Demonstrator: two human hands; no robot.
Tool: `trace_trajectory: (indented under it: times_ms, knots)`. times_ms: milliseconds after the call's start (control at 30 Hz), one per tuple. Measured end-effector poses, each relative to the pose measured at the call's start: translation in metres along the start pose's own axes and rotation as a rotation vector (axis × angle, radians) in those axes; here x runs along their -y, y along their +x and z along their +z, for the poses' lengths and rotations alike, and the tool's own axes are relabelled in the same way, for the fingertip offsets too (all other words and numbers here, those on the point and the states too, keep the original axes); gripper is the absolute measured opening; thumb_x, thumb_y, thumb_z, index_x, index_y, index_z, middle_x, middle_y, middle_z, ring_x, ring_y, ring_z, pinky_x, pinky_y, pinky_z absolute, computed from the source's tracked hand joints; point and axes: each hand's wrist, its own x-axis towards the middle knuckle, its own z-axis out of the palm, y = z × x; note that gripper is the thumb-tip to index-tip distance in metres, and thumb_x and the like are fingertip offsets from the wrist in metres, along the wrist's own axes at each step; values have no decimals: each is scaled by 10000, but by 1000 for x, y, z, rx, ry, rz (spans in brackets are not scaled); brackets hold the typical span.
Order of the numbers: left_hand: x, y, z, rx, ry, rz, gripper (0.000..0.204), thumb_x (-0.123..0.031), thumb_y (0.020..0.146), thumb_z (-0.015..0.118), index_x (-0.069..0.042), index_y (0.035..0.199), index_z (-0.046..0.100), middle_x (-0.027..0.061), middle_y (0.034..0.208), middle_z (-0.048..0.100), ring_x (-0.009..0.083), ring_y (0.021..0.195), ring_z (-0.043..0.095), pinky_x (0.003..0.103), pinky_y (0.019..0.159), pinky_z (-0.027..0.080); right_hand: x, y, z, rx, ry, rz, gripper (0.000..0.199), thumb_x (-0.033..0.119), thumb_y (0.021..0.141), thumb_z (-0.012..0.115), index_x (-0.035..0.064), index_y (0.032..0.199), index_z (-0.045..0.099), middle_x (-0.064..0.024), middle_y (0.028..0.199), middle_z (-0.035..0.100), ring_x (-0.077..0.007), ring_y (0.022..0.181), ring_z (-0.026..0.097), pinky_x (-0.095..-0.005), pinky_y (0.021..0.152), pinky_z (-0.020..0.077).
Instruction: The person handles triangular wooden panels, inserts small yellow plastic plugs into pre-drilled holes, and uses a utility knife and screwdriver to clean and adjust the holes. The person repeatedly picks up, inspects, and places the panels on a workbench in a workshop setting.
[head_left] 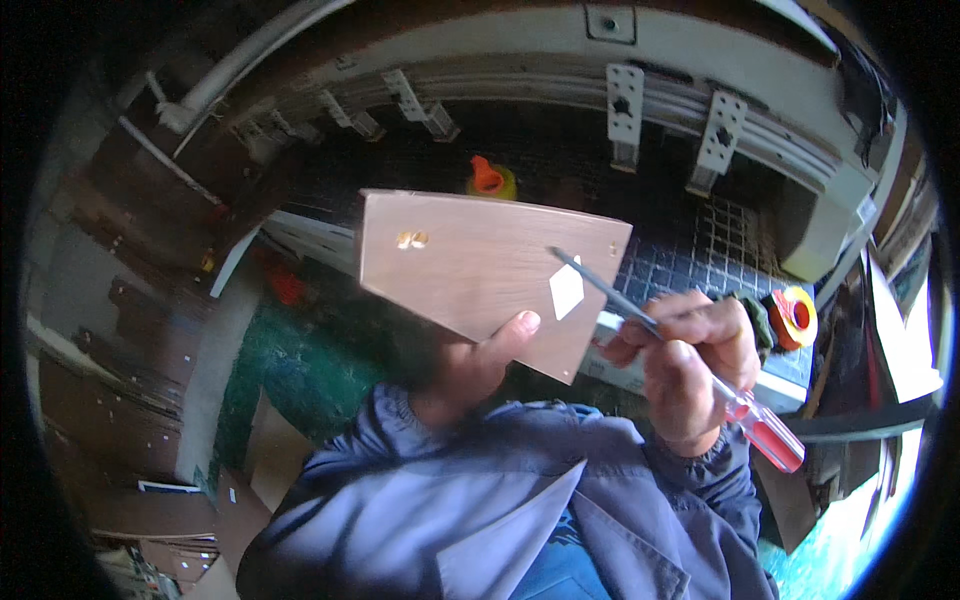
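A flat brown wooden panel [480,270] is held up in the air before the chest, tilted, a white diamond patch near its right edge; it is pinched at its lower edge by the left hand [470,365], thumb on the front face; a screwdriver [680,350] with a clear red handle is clasped in the right hand [690,365], its grip pressed together round the shaft, the tip touching the panel's upper right; behind, a tiled counter [720,250] is seen, with an orange tape roll [795,315] near the right hand.

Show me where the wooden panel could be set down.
Bare gridded mat lies between the wooden panel and the orange tape roll. Crowded beneath the right hand holding the screwdriver; left hand holds the panel.
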Motion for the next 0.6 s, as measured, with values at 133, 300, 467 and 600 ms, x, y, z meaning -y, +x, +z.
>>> trace_trajectory:
  times_ms: [133, 300, 467, 600]
  knots:
    - [-12, 31, -41, -97, 237, 310, 358, -51, 909, 688, 34, 1255, 655, 122, 1190, 697, 241, 1068, 677, 376, 941, 537, -5, 3, -19, -111, 53, -23, 121, 85, 999, 549, -34, 1012, 533, -242, 922, 677, -260, 698, 711, -343, 613, 609]
    - [1, 51, -50, -275, -107, 210, 282, -99, 929, 662, 43, 1169, 706, 135, 1114, 731, 225, 1003, 686, 359, 877, 537, -13, -4, -26, -137, 42, 22, 155, 120, 1005, 587, -27, 989, 540, -219, 893, 671, -254, 663, 698, -340, 584, 596]
    - [0, 46, -45, -235, -140, 250, 285, -111, 939, 663, 43, 1176, 693, 135, 1123, 727, 233, 1005, 687, 361, 884, 544, -17, -8, -36, -159, -7, 100, 117, 88, 986, 590, -24, 982, 558, -182, 850, 665, -199, 608, 651, -308, 541, 561]
    - [18, 40, -57, -248, -98, 238, 237, -101, 959, 651, 31, 1146, 710, 151, 1093, 735, 264, 996, 705, 381, 883, 560, -22, -11, -63, -296, 39, 235, 73, 43, 959, 577, -12, 919, 604, -98, 741, 624, -116, 576, 571, -252, 485, 489]
